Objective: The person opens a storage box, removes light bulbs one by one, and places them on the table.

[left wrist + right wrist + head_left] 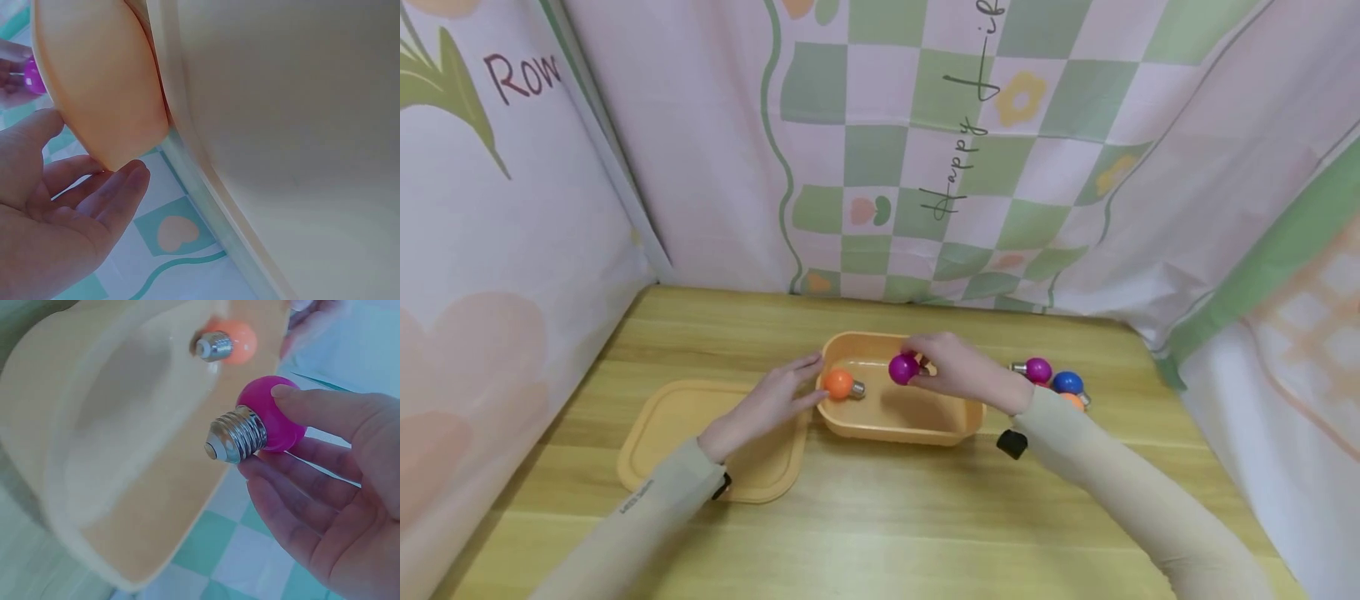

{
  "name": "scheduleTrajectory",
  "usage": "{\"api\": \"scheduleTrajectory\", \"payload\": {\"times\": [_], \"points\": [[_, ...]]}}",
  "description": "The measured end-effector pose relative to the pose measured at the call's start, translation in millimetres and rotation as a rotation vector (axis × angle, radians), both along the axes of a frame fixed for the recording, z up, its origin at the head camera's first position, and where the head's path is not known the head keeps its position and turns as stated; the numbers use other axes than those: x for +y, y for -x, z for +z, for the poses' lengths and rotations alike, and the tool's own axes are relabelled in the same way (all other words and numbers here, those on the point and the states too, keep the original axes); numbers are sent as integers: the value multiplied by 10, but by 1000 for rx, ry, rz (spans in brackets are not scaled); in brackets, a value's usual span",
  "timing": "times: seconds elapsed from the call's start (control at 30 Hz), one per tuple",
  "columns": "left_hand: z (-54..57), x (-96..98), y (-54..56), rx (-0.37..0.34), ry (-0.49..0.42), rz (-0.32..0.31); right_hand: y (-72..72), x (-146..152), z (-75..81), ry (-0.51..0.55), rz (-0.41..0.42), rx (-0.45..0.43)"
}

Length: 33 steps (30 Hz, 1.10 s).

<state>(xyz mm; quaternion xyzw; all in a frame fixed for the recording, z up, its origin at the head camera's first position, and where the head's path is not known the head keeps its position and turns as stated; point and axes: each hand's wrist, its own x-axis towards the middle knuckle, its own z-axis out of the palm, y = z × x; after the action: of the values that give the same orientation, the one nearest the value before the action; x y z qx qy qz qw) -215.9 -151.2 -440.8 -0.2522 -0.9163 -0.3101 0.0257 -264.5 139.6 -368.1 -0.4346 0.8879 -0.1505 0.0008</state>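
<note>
My right hand pinches a purple light bulb over the yellow-orange plastic box. In the right wrist view, thumb and fingers hold this bulb by its round globe, its silver screw base pointing out toward the box. An orange light bulb lies inside the box at its left end, base to the right. My left hand rests against the box's left end, thumb and fingers spread along it. The left wrist view has the fingertips touching the box wall from outside.
Left of the box, partly under my left forearm, lies a matching flat lid. Right of it are more bulbs: a purple one, a blue one and an orange one. Printed curtains enclose the wooden table.
</note>
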Motion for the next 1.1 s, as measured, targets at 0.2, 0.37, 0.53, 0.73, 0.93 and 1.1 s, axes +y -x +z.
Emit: {"api": "scheduleTrajectory", "payload": {"times": [0.2,0.37,0.53,0.73,0.93,1.1], "points": [[13,7,-12,28,0,-11,-131,184,114,2,-59,24],[-2,6,-8,38,-1,-15,-169,326,213,31,-76,68],[-3,11,3,40,-1,-15,-198,523,304,71,-85,138],[9,19,-1,29,-3,-20,-277,831,305,103,-143,181],[7,22,0,23,-5,-25,-370,1111,296,94,-204,219],[-24,12,11,32,-1,-18,-428,1278,249,46,-245,203]]}}
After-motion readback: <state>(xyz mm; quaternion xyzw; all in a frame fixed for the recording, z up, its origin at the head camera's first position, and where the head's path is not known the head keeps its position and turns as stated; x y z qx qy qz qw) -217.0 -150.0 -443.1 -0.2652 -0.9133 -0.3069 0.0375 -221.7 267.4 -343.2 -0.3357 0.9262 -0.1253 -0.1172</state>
